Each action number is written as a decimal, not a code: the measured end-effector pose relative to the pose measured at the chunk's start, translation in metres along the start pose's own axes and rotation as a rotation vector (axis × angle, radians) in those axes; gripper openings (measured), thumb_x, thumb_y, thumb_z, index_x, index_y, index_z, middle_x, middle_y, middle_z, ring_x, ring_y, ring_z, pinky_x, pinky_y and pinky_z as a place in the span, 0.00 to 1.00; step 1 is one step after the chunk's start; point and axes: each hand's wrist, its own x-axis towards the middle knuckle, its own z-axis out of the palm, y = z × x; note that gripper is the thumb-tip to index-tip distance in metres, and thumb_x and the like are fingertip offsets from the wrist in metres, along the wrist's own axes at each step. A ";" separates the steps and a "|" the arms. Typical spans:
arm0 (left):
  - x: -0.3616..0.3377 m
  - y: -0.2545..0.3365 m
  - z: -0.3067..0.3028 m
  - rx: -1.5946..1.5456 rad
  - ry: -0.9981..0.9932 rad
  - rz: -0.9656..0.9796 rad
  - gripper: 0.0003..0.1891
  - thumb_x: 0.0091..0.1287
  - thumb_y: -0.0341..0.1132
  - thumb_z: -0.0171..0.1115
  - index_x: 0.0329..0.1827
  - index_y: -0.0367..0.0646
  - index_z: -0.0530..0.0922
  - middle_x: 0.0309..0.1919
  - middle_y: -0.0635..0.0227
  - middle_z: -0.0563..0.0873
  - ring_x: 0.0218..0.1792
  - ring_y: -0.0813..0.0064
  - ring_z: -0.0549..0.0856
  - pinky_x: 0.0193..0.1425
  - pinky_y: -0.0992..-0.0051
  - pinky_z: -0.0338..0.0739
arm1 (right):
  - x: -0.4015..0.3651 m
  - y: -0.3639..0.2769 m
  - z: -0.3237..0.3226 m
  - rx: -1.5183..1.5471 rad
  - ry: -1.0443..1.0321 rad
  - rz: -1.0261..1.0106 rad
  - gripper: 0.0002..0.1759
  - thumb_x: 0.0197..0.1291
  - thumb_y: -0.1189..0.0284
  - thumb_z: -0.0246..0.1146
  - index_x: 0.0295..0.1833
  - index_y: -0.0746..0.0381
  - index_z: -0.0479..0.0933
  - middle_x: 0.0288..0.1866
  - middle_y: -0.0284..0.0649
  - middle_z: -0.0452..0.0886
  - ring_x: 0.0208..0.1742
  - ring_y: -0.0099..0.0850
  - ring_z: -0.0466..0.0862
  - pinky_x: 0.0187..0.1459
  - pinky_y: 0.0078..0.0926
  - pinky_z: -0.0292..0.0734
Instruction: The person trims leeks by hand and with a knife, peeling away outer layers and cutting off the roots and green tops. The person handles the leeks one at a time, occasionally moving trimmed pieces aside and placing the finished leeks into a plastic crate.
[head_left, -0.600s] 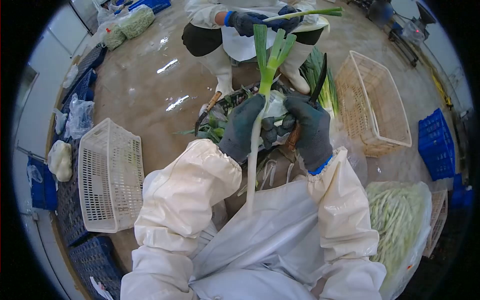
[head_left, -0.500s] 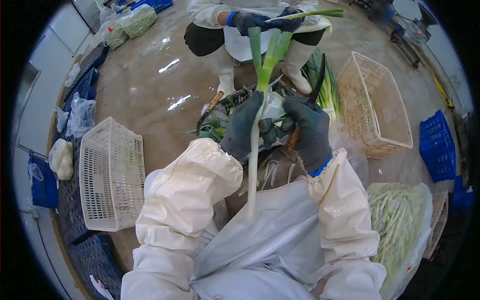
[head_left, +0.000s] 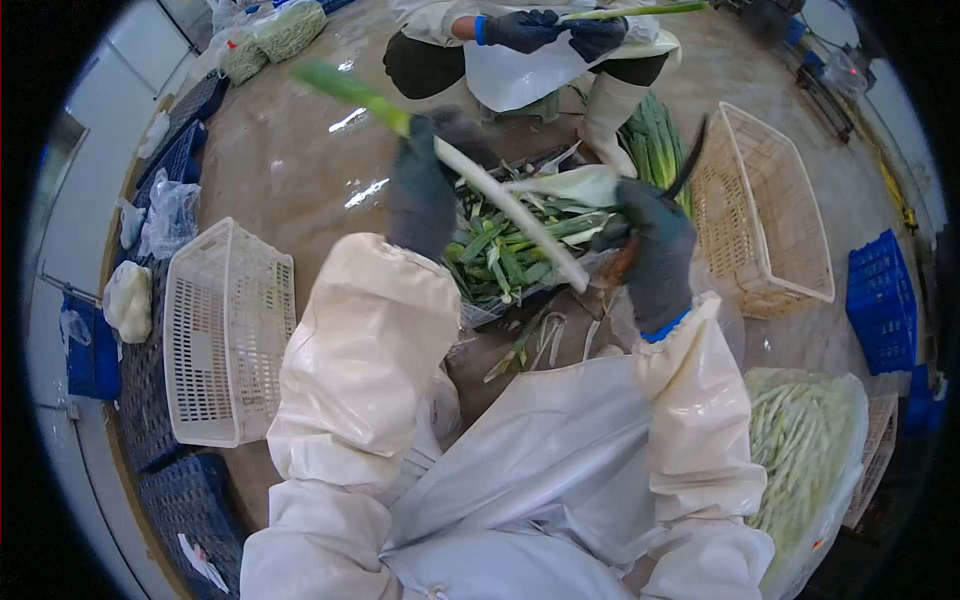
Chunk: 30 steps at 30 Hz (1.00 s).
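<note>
My gloved left hand (head_left: 422,190) is closed around a long leek (head_left: 510,210), tilted with its green top to the upper left and its white end pointing lower right. In my gloved right hand (head_left: 655,245) is a sickle, its dark curved blade (head_left: 692,160) rising above the fist and its brown handle showing below. A pale outer leaf (head_left: 575,186) stretches leftward from the fingers of this hand. Below both hands lies a heap of cut green leek leaves (head_left: 500,250).
Opposite me a seated person's gloved hands (head_left: 560,32) hold another leek (head_left: 635,12). White crates stand at left (head_left: 200,345) and right (head_left: 755,215). Untrimmed leeks (head_left: 655,140) lie by the right crate. A clear bag of pale stalks (head_left: 805,450) sits at lower right.
My left hand has swung the leek up and left, from upright to slanted, away from my right hand. The pale leaf now stretches out at my right hand, which moved slightly right.
</note>
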 end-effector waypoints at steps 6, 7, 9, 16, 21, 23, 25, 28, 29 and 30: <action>0.021 0.054 -0.044 -0.220 0.075 0.157 0.24 0.75 0.49 0.46 0.59 0.36 0.69 0.52 0.49 0.81 0.57 0.47 0.79 0.63 0.40 0.71 | 0.031 -0.017 -0.046 -0.074 0.021 -0.247 0.09 0.62 0.74 0.60 0.44 0.69 0.78 0.31 0.40 0.80 0.27 0.28 0.81 0.27 0.24 0.76; 0.022 0.059 -0.048 -0.215 0.080 0.160 0.23 0.76 0.49 0.46 0.59 0.37 0.68 0.51 0.49 0.81 0.55 0.48 0.80 0.61 0.42 0.74 | 0.037 -0.018 -0.050 -0.111 0.057 -0.294 0.10 0.63 0.74 0.60 0.45 0.69 0.77 0.30 0.42 0.80 0.27 0.29 0.82 0.27 0.25 0.77; 0.022 0.065 -0.050 -0.210 0.087 0.155 0.21 0.76 0.47 0.45 0.59 0.37 0.66 0.49 0.49 0.81 0.52 0.50 0.81 0.55 0.45 0.79 | 0.036 -0.019 -0.046 -0.326 -0.045 -0.398 0.11 0.60 0.75 0.63 0.46 0.70 0.77 0.32 0.44 0.81 0.29 0.32 0.83 0.28 0.25 0.79; 0.016 0.057 -0.023 -0.363 -0.275 -0.068 0.26 0.75 0.49 0.46 0.64 0.34 0.66 0.56 0.48 0.78 0.60 0.48 0.77 0.65 0.42 0.70 | 0.019 0.016 0.010 -0.192 -0.172 -0.097 0.20 0.57 0.75 0.68 0.55 0.67 0.77 0.37 0.39 0.82 0.31 0.23 0.81 0.27 0.21 0.78; -0.001 0.040 -0.002 -0.292 -0.301 -0.215 0.25 0.76 0.47 0.44 0.65 0.33 0.65 0.57 0.49 0.78 0.60 0.50 0.77 0.66 0.50 0.72 | -0.002 0.018 0.026 -0.377 -0.248 -0.018 0.15 0.57 0.74 0.69 0.51 0.66 0.80 0.35 0.35 0.82 0.27 0.19 0.79 0.25 0.16 0.74; -0.007 0.027 0.004 -0.309 -0.250 -0.277 0.25 0.77 0.46 0.44 0.66 0.33 0.65 0.57 0.49 0.78 0.60 0.51 0.77 0.66 0.52 0.72 | -0.007 0.019 0.034 -0.312 -0.244 0.025 0.14 0.58 0.74 0.68 0.49 0.66 0.80 0.33 0.34 0.82 0.24 0.18 0.78 0.23 0.15 0.73; -0.013 0.021 0.011 -0.295 -0.302 -0.306 0.25 0.77 0.45 0.44 0.66 0.31 0.64 0.59 0.49 0.76 0.61 0.54 0.76 0.67 0.53 0.70 | -0.010 0.021 0.039 -0.280 -0.266 0.024 0.14 0.58 0.74 0.68 0.49 0.66 0.80 0.32 0.34 0.81 0.23 0.18 0.78 0.22 0.15 0.72; -0.016 0.006 0.023 -0.345 -0.358 -0.299 0.26 0.77 0.45 0.44 0.66 0.31 0.64 0.60 0.49 0.76 0.62 0.56 0.75 0.68 0.54 0.69 | -0.020 0.015 0.050 -0.410 -0.259 0.040 0.15 0.56 0.72 0.70 0.48 0.65 0.81 0.30 0.32 0.81 0.22 0.16 0.75 0.21 0.14 0.67; -0.016 0.004 0.026 -0.354 -0.369 -0.308 0.26 0.77 0.46 0.44 0.66 0.31 0.64 0.60 0.49 0.76 0.62 0.56 0.75 0.68 0.55 0.69 | -0.022 0.014 0.052 -0.456 -0.251 0.022 0.15 0.56 0.71 0.71 0.48 0.64 0.81 0.30 0.32 0.80 0.21 0.16 0.74 0.21 0.14 0.66; -0.017 0.001 0.029 -0.361 -0.380 -0.315 0.26 0.76 0.46 0.45 0.66 0.31 0.64 0.60 0.50 0.76 0.63 0.56 0.75 0.68 0.56 0.70 | -0.023 0.012 0.053 -0.489 -0.231 0.052 0.15 0.54 0.70 0.72 0.46 0.64 0.81 0.29 0.30 0.79 0.21 0.16 0.73 0.22 0.16 0.66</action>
